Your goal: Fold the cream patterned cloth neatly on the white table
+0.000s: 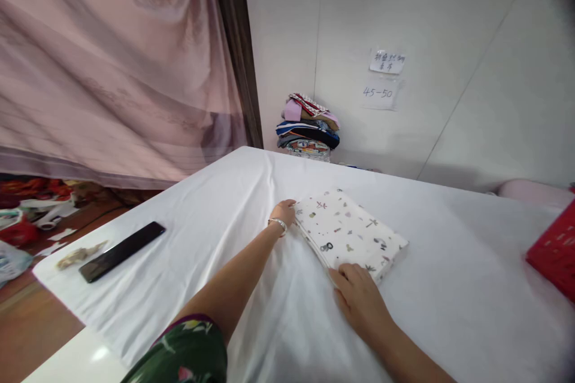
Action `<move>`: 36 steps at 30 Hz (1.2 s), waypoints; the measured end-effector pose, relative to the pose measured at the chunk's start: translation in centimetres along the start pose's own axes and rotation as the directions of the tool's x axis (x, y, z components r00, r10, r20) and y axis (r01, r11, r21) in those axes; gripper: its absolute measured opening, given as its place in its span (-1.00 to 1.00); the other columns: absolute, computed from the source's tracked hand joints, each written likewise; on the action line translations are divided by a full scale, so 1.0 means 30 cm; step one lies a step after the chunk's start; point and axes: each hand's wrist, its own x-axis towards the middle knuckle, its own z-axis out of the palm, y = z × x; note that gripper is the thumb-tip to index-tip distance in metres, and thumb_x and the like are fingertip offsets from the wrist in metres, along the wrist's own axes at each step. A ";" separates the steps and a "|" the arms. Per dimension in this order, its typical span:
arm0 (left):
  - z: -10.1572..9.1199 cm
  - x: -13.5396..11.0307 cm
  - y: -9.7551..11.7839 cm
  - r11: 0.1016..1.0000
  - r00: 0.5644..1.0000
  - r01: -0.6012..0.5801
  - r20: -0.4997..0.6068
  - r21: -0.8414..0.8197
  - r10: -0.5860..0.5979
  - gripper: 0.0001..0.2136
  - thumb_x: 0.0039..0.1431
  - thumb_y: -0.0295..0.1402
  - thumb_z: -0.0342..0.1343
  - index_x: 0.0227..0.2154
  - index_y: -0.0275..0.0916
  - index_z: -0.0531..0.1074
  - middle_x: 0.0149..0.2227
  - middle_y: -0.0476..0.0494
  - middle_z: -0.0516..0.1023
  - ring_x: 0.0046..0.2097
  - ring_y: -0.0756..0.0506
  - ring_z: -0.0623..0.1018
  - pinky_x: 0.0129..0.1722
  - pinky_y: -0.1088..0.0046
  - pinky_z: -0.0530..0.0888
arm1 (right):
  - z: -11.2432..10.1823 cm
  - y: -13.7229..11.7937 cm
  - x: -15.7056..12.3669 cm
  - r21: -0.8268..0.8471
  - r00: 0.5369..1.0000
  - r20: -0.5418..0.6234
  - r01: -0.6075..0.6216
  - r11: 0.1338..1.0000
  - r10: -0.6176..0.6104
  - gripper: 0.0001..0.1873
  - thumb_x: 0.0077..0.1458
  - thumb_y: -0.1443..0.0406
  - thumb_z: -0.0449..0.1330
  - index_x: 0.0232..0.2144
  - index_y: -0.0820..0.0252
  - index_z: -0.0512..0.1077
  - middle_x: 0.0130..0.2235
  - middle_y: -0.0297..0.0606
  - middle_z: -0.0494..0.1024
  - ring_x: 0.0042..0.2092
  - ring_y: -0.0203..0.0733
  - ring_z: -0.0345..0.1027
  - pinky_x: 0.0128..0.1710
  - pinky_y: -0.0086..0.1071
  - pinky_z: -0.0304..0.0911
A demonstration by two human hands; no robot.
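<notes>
Pink curtain (pixel 112 60) left, white-covered table (pixel 453 287) in front. Black phone (pixel 123 251) on its left side. Left hand (pixel 284 212) curled at left corner of folded cloth (pixel 348 227), mid-table, lying flat; can't tell if pinched. Right hand (pixel 359 296) half-curled on near corner, firm hold unclear. Red container (pixel 557 251) far right.

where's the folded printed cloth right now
In the head view, the cloth lies just right of centre on the white sheet, the left hand at its left corner, the right hand at its near edge.
</notes>
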 end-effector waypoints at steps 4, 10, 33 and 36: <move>0.014 -0.029 0.055 0.979 0.985 -0.170 -0.004 0.111 0.171 -0.65 0.01 -0.52 0.03 -0.11 -0.14 0.43 0.03 -0.10 0.39 0.13 -0.15 0.26 0.15 0.31 0.14 | -0.006 0.001 0.005 0.018 1.000 0.021 -0.008 1.000 0.007 -0.71 0.05 0.46 -0.01 -0.18 0.19 0.36 -0.34 -0.23 0.32 -0.29 -0.16 0.16 -0.29 -0.28 0.10; 0.072 -0.085 0.039 0.828 0.903 -0.430 0.157 0.361 0.400 -0.64 0.21 -0.21 -0.13 0.05 -0.09 0.27 0.18 -0.04 0.21 0.22 -0.16 0.11 0.17 0.02 0.03 | -0.036 0.000 0.009 0.080 0.997 0.068 -0.029 0.996 0.024 -0.82 0.08 0.35 0.05 -0.22 0.17 0.35 -0.26 -0.21 0.34 -0.23 -0.15 0.16 -0.24 -0.28 0.10; 0.047 -0.013 0.021 0.876 0.972 -0.231 0.135 0.423 0.191 -0.58 0.20 -0.23 -0.19 0.08 -0.22 0.25 0.08 -0.17 0.33 0.08 -0.17 0.33 0.05 0.33 0.26 | -0.028 0.499 -0.064 0.579 0.571 -0.084 -0.639 0.506 0.817 -0.40 -0.05 0.07 0.11 0.05 0.15 0.28 -0.07 -0.20 0.44 -0.14 -0.13 0.34 -0.08 -0.22 0.23; 0.040 -0.079 0.029 0.867 0.977 -0.213 0.124 0.451 0.175 -0.59 0.19 -0.23 -0.19 0.05 -0.21 0.29 0.02 -0.19 0.39 0.05 -0.19 0.36 0.00 0.31 0.29 | -0.028 0.524 -0.069 0.643 0.552 -0.130 -0.585 0.494 0.824 -0.43 -0.08 0.11 0.13 0.00 0.22 0.33 -0.12 -0.16 0.46 -0.15 -0.13 0.35 -0.10 -0.23 0.24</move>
